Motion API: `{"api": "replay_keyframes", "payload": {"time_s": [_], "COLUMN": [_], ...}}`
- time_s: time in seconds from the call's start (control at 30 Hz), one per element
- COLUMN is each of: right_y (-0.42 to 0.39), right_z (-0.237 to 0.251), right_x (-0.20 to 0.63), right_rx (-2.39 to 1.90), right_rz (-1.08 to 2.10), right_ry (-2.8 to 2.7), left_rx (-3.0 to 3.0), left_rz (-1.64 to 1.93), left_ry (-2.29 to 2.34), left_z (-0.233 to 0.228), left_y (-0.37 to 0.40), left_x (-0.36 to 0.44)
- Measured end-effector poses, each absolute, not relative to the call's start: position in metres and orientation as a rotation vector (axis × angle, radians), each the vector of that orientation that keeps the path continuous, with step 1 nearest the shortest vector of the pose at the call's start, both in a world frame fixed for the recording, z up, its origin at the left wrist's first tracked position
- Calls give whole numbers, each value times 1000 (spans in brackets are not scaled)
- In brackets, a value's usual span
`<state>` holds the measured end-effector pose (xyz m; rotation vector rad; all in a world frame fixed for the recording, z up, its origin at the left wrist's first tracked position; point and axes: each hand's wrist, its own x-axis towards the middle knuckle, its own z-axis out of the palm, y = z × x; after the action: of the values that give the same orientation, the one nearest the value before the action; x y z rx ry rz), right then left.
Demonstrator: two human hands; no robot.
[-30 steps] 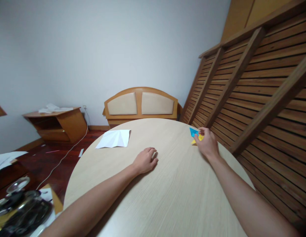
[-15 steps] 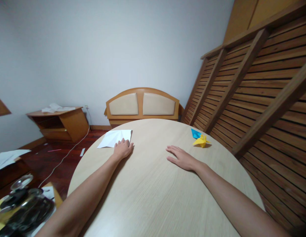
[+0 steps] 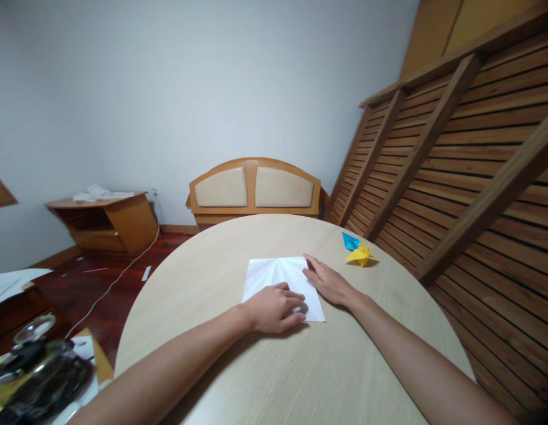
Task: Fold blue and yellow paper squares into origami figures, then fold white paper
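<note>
A creased sheet of white paper [image 3: 269,276] lies on the round wooden table [image 3: 203,366], in front of me. Fold lines fan out from its far edge. My left hand [image 3: 277,308] rests on the near part of the sheet, palm down, fingers slightly bent and apart, covering some of it. At the paper's right edge lies my right hand [image 3: 329,282], its fingers stretched out and their tips touching the sheet. Neither hand grips anything.
A yellow origami crane [image 3: 360,255] and a blue folded-paper piece [image 3: 351,241] sit at the table's far right. Slatted wooden panels [image 3: 450,171] lean on the right. Beyond the table stands a padded headboard [image 3: 256,186]. At lower left is a glass pot [image 3: 52,378].
My left hand has brought the white paper from the far left of the table to the middle, nearer to me. My right hand has stayed about in place and now touches the sheet.
</note>
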<state>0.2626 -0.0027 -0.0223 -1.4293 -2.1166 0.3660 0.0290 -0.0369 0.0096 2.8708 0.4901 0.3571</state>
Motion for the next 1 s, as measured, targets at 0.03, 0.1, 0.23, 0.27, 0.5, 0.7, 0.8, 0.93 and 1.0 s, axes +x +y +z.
{"api": "replay_keyframes", "payload": {"time_s": [0.03,0.1,0.23,0.27,0.5,0.7,0.8,0.93,1.0], "right_y": [-2,0,3,2,-14,-21,-17,-13,-13], "right_z": [-23,-27,-32,-31,-12,-25,-33,-33,-30], "right_x": [263,264,268,269,242,199,204,220,224], "right_rx": [-1430,-1416,-1331,-1335,-1419,-1439,-1479,-1548,-1534], "right_rz": [379,362,298,284,-6,337,409,400,398], "right_ry": [-2115,-2129,-2282,-2317,-2286,-2306,-2386,-2398,-2416], "left_rx": [2832,2746,2718,2734,2642,2713,2702,2685,2675], "left_rz": [358,379,579,614,334,301,241,241,260], "left_ry": [408,335,705,859,1347,1205,1212,1286,1339], "left_z": [10,9,-2,-6,-30,-28,-28,-30,-30], "left_y": [-39,-36,-10,-3,11,-5,-1,6,7], "left_x": [30,30,16,12,3,16,15,13,13]}}
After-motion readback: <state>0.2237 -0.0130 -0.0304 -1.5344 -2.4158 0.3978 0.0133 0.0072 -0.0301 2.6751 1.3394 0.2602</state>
